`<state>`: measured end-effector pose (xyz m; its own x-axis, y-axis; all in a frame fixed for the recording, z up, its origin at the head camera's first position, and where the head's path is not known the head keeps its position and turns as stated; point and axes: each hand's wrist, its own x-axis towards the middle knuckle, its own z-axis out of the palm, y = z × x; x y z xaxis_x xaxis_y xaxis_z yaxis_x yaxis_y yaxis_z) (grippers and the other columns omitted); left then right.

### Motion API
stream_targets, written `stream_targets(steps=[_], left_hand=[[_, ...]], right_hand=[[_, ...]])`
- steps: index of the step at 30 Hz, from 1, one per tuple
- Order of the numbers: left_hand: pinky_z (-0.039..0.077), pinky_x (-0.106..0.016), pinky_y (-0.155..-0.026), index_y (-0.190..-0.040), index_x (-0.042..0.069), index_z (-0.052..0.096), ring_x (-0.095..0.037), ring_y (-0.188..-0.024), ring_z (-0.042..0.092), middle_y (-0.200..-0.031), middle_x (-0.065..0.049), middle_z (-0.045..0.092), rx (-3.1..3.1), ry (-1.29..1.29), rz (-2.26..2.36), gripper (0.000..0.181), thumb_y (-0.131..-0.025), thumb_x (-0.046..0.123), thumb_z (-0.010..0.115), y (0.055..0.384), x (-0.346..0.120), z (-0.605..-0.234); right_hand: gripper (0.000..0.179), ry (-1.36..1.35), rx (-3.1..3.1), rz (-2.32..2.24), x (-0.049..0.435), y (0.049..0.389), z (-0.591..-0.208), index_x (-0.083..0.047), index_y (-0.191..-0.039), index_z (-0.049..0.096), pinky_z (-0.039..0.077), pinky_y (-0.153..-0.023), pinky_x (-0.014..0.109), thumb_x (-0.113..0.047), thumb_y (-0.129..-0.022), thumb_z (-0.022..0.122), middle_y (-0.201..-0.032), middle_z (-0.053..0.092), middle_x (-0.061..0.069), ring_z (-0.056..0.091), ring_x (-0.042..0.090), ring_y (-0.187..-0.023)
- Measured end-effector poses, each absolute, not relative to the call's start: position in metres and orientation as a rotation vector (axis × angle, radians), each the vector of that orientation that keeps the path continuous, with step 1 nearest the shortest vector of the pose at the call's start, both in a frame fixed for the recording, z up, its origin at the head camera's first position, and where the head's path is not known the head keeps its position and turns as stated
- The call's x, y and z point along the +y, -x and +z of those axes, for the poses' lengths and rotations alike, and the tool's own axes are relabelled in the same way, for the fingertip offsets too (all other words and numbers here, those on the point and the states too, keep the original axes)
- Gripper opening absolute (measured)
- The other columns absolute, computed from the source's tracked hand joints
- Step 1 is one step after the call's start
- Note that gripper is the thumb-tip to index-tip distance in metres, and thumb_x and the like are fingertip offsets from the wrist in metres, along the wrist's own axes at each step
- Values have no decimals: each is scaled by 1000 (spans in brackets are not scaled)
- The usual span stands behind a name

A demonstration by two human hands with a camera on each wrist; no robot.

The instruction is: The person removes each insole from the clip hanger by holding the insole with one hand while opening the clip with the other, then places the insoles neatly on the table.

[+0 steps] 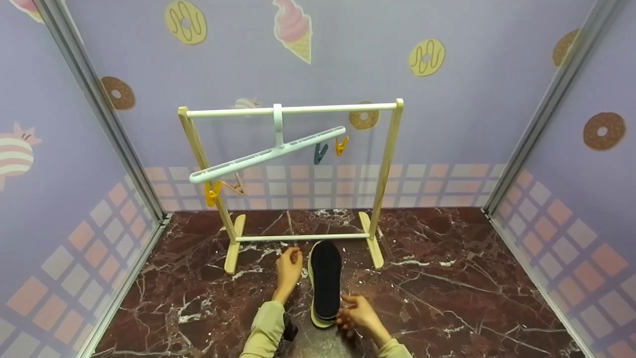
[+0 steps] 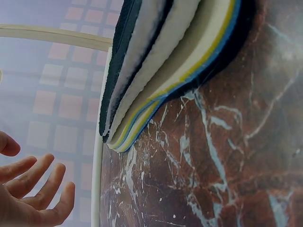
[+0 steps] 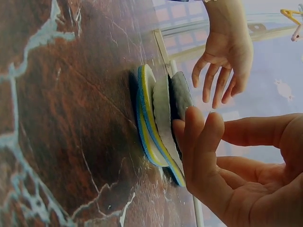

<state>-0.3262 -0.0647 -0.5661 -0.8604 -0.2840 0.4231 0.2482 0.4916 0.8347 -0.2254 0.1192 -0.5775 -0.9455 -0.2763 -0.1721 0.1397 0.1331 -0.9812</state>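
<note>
A stack of shoe insoles [image 1: 326, 278] lies lengthwise on the marbled surface, with a black one on top. From the side, pale fuzzy layers [image 2: 156, 61] and lower layers with yellow and blue edges [image 3: 147, 109] show, slightly spread apart. My left hand [image 1: 289, 266] hovers left of the toe end, apart from the stack, its fingers loosely bent around nothing. Beside the heel end, on the right, is my right hand [image 1: 360, 314]. Its fingertips are at the stack's edge, with the fingers relaxed; whether they touch it is hard to tell.
Behind the insoles stands a wooden rack [image 1: 385, 174]. From its top bar hangs a tilted white hanger [image 1: 248, 160] carrying yellow clips [image 1: 212, 193], a dark blue-green clip [image 1: 320, 153] and a pinkish clip [image 1: 237, 186]. Patterned walls [image 1: 571, 164] enclose the marbled surface [image 1: 447, 278].
</note>
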Motion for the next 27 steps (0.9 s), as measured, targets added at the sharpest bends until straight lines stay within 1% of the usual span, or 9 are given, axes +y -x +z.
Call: stream_targets(steps=[5, 8, 14, 17, 20, 22, 25, 27], left_hand=[[44, -27, -57, -87, -2, 65, -13, -60, 54, -68, -11, 64, -2223, -36, -1372, 11, -78, 1, 58, 326, -65, -565], [46, -28, -58, -87, -3, 65, -15, -61, 56, -70, -12, 65, -2220, -33, -1378, 12, -78, 1, 58, 326, -65, -566], [49, -29, -60, -85, -4, 64, -20, -64, 61, -72, -14, 66, -2214, -16, -1374, 10, -78, 0, 58, 325, -67, -570], [50, -29, -60, -84, -5, 64, -21, -64, 62, -73, -15, 66, -2209, -1, -1374, 10, -78, -1, 57, 324, -67, -573], [50, -30, -60, -84, -5, 64, -23, -65, 62, -73, -15, 66, -2202, 8, -1370, 10, -79, -1, 57, 323, -68, -574], [50, -30, -60, -85, -4, 64, -22, -65, 62, -73, -15, 66, -2199, 10, -1362, 10, -79, -1, 57, 323, -67, -573], [49, -29, -59, -84, -4, 65, -21, -64, 61, -72, -14, 66, -2198, 17, -1356, 10, -79, -1, 57, 321, -66, -572], [49, -29, -59, -84, -4, 64, -20, -63, 60, -72, -14, 66, -2201, 21, -1350, 9, -79, 0, 57, 320, -65, -571]], right_hand=[[52, 116, 2046, -1910, 120, 225, -577, 23, -127, 23, 48, -47, 18, 10, -81, 44, -72, 63, 8, 58, 6, -55], [52, 108, 2035, -1919, 120, 225, -576, 22, -128, 23, 47, -47, 17, 9, -82, 45, -73, 64, 10, 58, 5, -55], [52, 128, 2037, -1900, 125, 224, -573, 22, -128, 24, 48, -47, 18, 6, -84, 46, -78, 66, 19, 60, 7, -57], [50, 172, 2075, -1860, 128, 224, -571, 22, -127, 26, 50, -49, 20, 4, -85, 47, -80, 65, 26, 61, 8, -58], [50, 221, 2145, -1811, 133, 224, -569, 23, -125, 29, 51, -50, 23, 2, -85, 49, -83, 64, 29, 61, 8, -57], [50, 222, 2148, -1805, 137, 224, -568, 23, -125, 29, 51, -50, 24, 1, -85, 50, -84, 64, 29, 60, 8, -57], [53, 207, 2087, -1845, 143, 225, -567, 25, -125, 24, 52, -53, 26, 1, -85, 49, -87, 64, 27, 60, 8, -59], [53, 204, 2049, -1876, 147, 226, -567, 25, -125, 22, 50, -51, 23, 1, -86, 47, -88, 64, 26, 56, 4, -57]])
